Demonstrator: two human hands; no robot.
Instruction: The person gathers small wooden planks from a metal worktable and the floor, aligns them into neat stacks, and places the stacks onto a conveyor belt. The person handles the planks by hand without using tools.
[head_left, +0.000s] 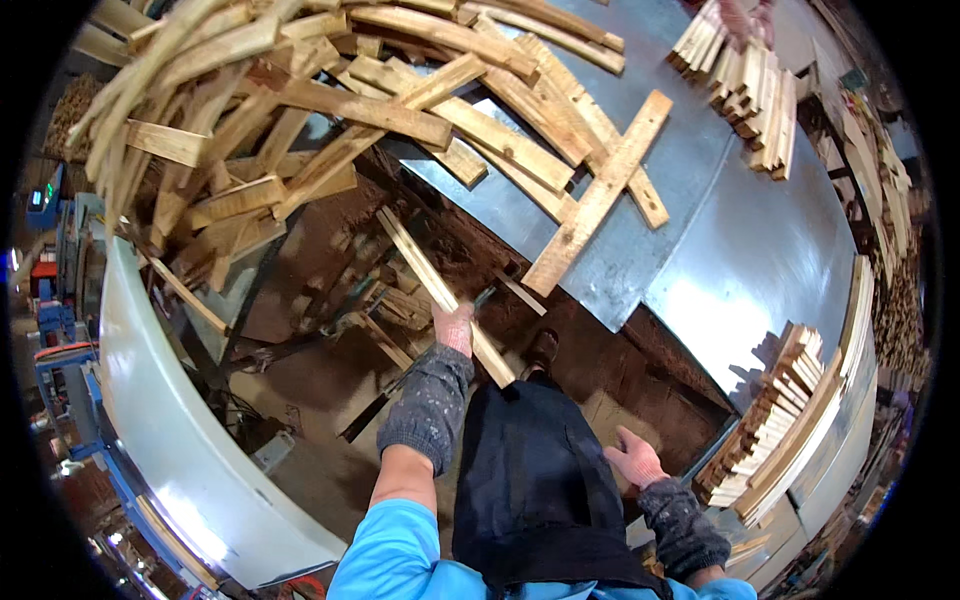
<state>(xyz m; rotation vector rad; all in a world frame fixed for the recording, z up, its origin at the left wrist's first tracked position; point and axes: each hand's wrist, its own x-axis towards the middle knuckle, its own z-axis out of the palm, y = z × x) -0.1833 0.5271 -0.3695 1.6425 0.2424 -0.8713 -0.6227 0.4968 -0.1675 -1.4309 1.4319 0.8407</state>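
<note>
My left hand (453, 328) is closed around the middle of a long, pale wooden strip (415, 262). The strip slants above the floor, its far end pointing toward the wood pile and its near end in front of my dark apron. A lengthwise line runs along it, and I cannot tell whether it is one piece or two side by side. My right hand (635, 458) hangs beside the apron, fingers partly stretched out, holding nothing. It is nearest the metal table's edge and a row of stacked wooden strips (765, 420).
A large heap of loose wooden boards (440, 110) covers the far left of the metal table (740, 240). At the far right, another person's hands (745, 22) touch stacked strips (755, 100). A pale curved panel (170, 430) stands at left. Wood scraps (400, 305) lie below.
</note>
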